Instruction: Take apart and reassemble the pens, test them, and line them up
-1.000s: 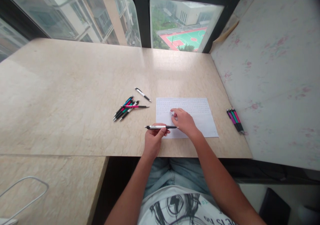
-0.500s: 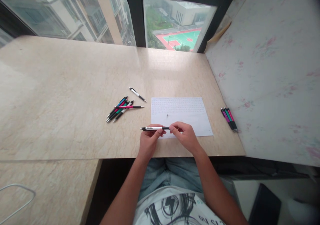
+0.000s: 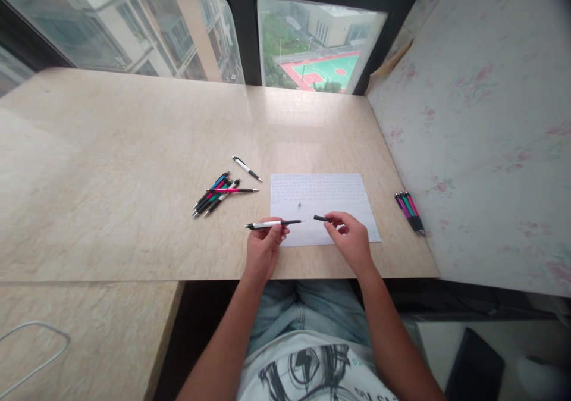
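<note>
One slim white-and-black pen (image 3: 262, 225) is pinched in the left hand (image 3: 262, 247), its thin bare tip (image 3: 294, 222) sticking out over the flat, faintly written paper (image 3: 352, 196). The right hand (image 3: 353, 238) pinches a short black tube (image 3: 320, 218), just apart from that tip. A tiny piece (image 3: 299, 205) lies on the paper; smooth, mottled beige tabletop (image 3: 134, 151) spreads beneath.

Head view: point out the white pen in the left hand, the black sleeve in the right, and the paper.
White pen (image 3: 264, 225): head view, on its white barrel.
Black sleeve (image 3: 320, 218): head view, on its exposed end.
Paper (image 3: 325, 202): head view, on its face near the middle.
</note>
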Motion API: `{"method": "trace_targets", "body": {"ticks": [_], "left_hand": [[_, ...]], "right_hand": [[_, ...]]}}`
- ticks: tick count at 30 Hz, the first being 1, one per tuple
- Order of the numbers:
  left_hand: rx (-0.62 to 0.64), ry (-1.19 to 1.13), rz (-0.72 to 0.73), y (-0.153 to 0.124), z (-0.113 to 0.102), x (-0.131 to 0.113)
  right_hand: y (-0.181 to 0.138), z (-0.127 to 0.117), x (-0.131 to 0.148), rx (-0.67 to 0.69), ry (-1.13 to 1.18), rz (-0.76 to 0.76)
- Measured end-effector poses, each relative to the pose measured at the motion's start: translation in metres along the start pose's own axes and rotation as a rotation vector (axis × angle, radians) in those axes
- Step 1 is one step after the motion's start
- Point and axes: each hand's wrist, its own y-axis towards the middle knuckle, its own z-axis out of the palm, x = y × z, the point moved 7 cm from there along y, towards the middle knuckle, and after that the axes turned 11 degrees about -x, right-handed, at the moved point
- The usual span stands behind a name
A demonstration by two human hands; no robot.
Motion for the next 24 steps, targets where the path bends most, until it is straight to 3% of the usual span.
{"method": "trace_targets", "body": {"ticks": [10, 14, 21, 24], "left_hand": [[-0.011, 0.006, -0.010, -0.001, 0.002, -0.001], [-0.013, 0.005, -0.028, -0.002, 0.001, -0.001], [0.011, 0.068, -0.001, -0.004, 0.002, 0.000], [0.024, 0.136, 0.033, -0.004, 0.002, 0.000]], "right_hand": [[0.021, 0.043, 0.009, -0.128, -0.339, -0.184], [0.016, 0.050, 0.013, -0.070, -0.389, -0.186], [0.001, 0.033, 0.017, 0.013, -0.050, -0.063], [-0.002, 0.034, 0.024, 0.134, 0.119, -0.007]]}}
